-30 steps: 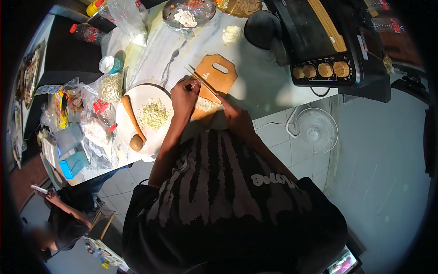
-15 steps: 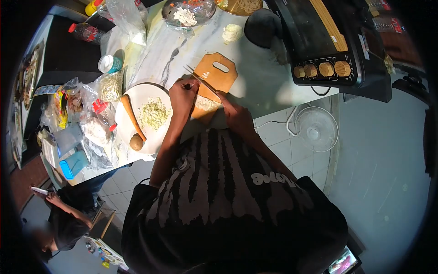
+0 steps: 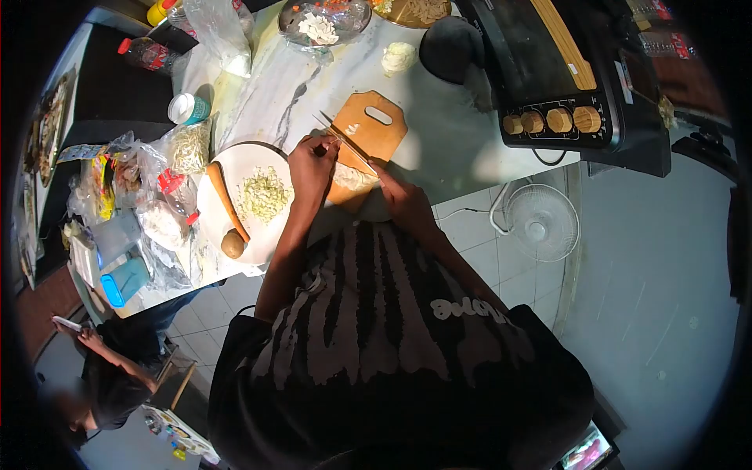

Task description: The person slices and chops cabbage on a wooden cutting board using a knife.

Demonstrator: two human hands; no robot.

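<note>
My right hand [image 3: 399,196] is closed round the handle of a knife [image 3: 348,146], whose blade points up and left across the wooden cutting board [image 3: 385,139]. At the board's left edge, my left hand [image 3: 313,164] has its fingers bent together near the blade; what they hold, if anything, is too small to tell. Pale chopped food [image 3: 352,178] lies on the board below the knife, between my hands. A few small pale bits rest higher on the board.
Left of my hands, a white plate [image 3: 215,244] holds chopped greens and a wooden-handled tool [image 3: 227,204]. Beyond the board are a pale vegetable piece [image 3: 399,57] and a metal tray [image 3: 363,33]. A black appliance [image 3: 560,94] stands right. Another person [image 3: 117,376] sits lower left.
The knife and the fingers of my left hand have shifted slightly against each other over the board. My right hand keeps its grip.
</note>
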